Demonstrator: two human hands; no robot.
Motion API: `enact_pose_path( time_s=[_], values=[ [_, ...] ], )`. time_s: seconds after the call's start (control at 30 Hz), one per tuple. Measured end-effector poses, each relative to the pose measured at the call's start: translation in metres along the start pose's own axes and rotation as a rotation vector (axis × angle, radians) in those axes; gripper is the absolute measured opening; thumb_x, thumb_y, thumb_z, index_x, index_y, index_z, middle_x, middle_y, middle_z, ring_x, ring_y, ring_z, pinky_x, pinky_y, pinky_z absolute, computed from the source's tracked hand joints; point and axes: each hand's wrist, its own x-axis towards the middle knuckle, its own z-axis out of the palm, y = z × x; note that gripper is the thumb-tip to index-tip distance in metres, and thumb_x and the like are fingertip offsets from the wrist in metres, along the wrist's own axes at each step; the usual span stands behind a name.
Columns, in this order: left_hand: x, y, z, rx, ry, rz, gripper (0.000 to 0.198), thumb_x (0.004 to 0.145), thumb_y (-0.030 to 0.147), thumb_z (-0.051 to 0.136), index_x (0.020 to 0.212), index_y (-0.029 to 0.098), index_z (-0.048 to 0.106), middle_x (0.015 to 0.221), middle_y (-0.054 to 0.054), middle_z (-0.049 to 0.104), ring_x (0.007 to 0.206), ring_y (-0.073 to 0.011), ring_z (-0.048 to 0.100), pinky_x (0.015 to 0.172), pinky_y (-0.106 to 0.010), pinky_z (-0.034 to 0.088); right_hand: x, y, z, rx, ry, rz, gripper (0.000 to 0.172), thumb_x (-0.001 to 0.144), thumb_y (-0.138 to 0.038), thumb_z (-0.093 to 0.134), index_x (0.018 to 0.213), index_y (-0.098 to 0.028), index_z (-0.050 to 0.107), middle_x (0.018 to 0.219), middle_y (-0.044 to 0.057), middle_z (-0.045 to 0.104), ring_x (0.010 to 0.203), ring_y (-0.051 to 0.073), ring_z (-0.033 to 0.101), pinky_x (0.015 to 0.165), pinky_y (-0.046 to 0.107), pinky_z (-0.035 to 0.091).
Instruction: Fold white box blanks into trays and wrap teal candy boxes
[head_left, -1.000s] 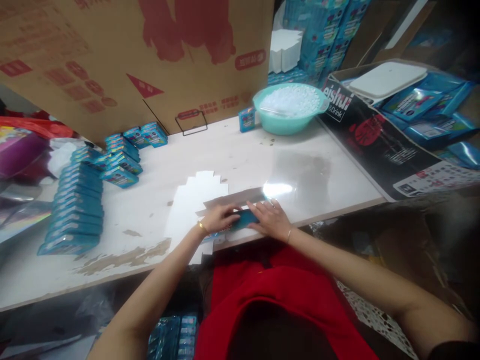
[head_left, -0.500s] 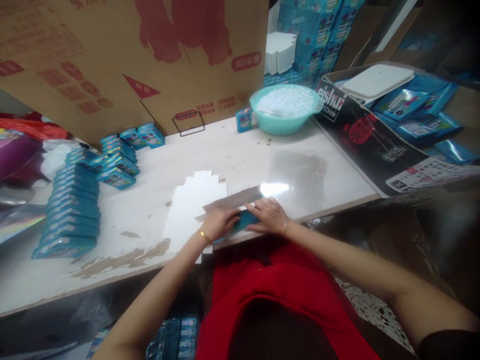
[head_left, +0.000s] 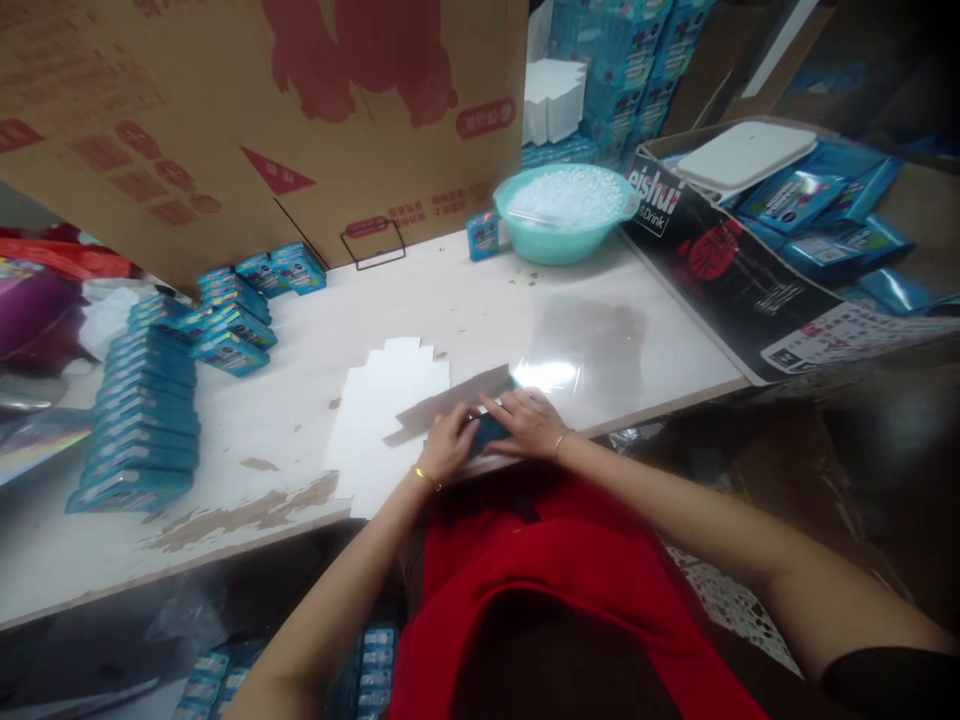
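Observation:
At the table's front edge, a small blue box point(head_left: 487, 432) lies between my two hands, mostly covered by them. My left hand point(head_left: 450, 440) grips its left end, with thumb and fingers bent. On the other end is my right hand point(head_left: 531, 422), its fingers curled over the box and its thumb along the near side. Just beyond the fingers a grey-brown strip point(head_left: 450, 402) lies at a slant. A stack of white die-cut card blanks point(head_left: 386, 400) sits left of the hands, partly under the strip. Clear plastic film point(head_left: 592, 340) lies flat to the right.
Blue boxes point(head_left: 146, 400) stand in a long row at left, with smaller stacks point(head_left: 234, 330) beside them. A turquoise basin point(head_left: 562, 235) of white pieces stands at the back, near one upright blue box point(head_left: 482, 236). A big carton point(head_left: 187, 110) walls the rear. At right is an open box point(head_left: 697, 260) of blue packs.
The hands have drawn a little closer together over the blue box, the left one shifting right. The view has moved slightly.

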Motion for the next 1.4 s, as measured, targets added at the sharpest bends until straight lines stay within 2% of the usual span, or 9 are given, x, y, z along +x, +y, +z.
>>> enact_pose_path(
  time_s=[0.23,0.37,0.5,0.67,0.77,1.07,1.17,1.27,1.4],
  values=[
    [0.001,-0.009,-0.002,-0.195,-0.035,0.012,0.027,0.089,0.033,0.042,0.101,0.016,0.059,0.09,-0.003,0.067,0.08,-0.0148,0.06,0.073,-0.026,0.047,-0.001,0.003,0.001,-0.016,0.009,-0.059,0.072,0.082,-0.072,0.036,0.128,-0.02,0.051,0.092,0.009,0.056,0.082,0.025,0.043,0.079,0.038,0.026],
    [0.003,-0.017,-0.002,-0.208,-0.051,0.01,0.032,0.089,0.035,0.042,0.102,0.012,0.06,0.09,-0.005,0.068,0.077,-0.0161,0.062,0.067,-0.026,0.049,0.001,0.003,-0.003,-0.004,0.016,-0.077,0.079,0.078,-0.076,0.04,0.127,-0.016,0.051,0.098,0.011,0.056,0.087,0.026,0.042,0.084,0.04,0.025],
    [0.001,-0.012,-0.009,-0.099,-0.063,0.061,0.036,0.093,0.034,0.037,0.113,0.015,0.059,0.104,-0.009,0.066,0.092,-0.0185,0.061,0.082,-0.031,0.047,0.004,0.004,-0.003,0.005,0.031,-0.128,0.077,0.082,-0.07,0.04,0.13,-0.011,0.047,0.095,0.012,0.057,0.084,0.025,0.043,0.082,0.039,0.026],
    [-0.005,-0.001,-0.019,0.119,-0.124,0.138,0.056,0.08,0.045,0.059,0.128,0.018,0.05,0.11,-0.013,0.061,0.104,-0.0287,0.055,0.093,-0.044,0.038,0.003,0.008,0.006,-0.002,0.059,-0.161,0.078,0.085,-0.07,0.033,0.128,-0.007,0.048,0.09,0.013,0.057,0.076,0.023,0.043,0.072,0.036,0.026],
    [-0.002,-0.002,-0.02,0.191,-0.169,0.154,0.056,0.078,0.042,0.063,0.125,0.016,0.051,0.111,-0.013,0.061,0.101,-0.0288,0.057,0.089,-0.041,0.04,0.003,0.008,0.008,-0.007,0.077,-0.178,0.077,0.084,-0.07,0.034,0.125,-0.008,0.051,0.087,0.012,0.057,0.073,0.022,0.043,0.07,0.036,0.025],
    [0.007,-0.007,-0.018,0.298,-0.305,0.205,0.045,0.08,0.056,0.055,0.105,0.018,0.058,0.086,-0.002,0.067,0.073,-0.0167,0.062,0.062,-0.025,0.043,0.002,0.0,0.01,-0.034,0.121,-0.198,0.064,0.087,-0.066,0.033,0.103,-0.011,0.061,0.074,0.008,0.056,0.065,0.019,0.041,0.065,0.034,0.022],
    [0.004,-0.002,-0.02,0.416,-0.281,0.225,0.046,0.079,0.055,0.057,0.104,0.016,0.058,0.086,-0.006,0.066,0.077,-0.0218,0.06,0.068,-0.03,0.043,0.001,0.0,0.014,-0.034,0.111,-0.2,0.06,0.09,-0.062,0.033,0.106,-0.01,0.06,0.073,0.008,0.057,0.065,0.019,0.042,0.065,0.034,0.022],
    [-0.009,0.002,-0.024,0.545,-0.177,0.227,0.043,0.085,0.045,0.052,0.116,0.014,0.053,0.109,-0.014,0.058,0.099,-0.0286,0.053,0.085,-0.04,0.039,0.001,0.001,0.016,-0.032,0.087,-0.187,0.055,0.092,-0.056,0.036,0.108,-0.009,0.059,0.079,0.01,0.059,0.069,0.021,0.044,0.065,0.035,0.023],
    [-0.03,-0.003,-0.026,0.661,-0.112,0.205,0.03,0.09,0.026,0.043,0.118,0.016,0.051,0.113,-0.013,0.054,0.099,-0.027,0.048,0.084,-0.041,0.038,0.003,-0.001,0.013,-0.023,0.033,-0.173,0.053,0.09,-0.056,0.045,0.112,-0.009,0.057,0.098,0.014,0.06,0.083,0.024,0.047,0.07,0.035,0.027]
  ],
)
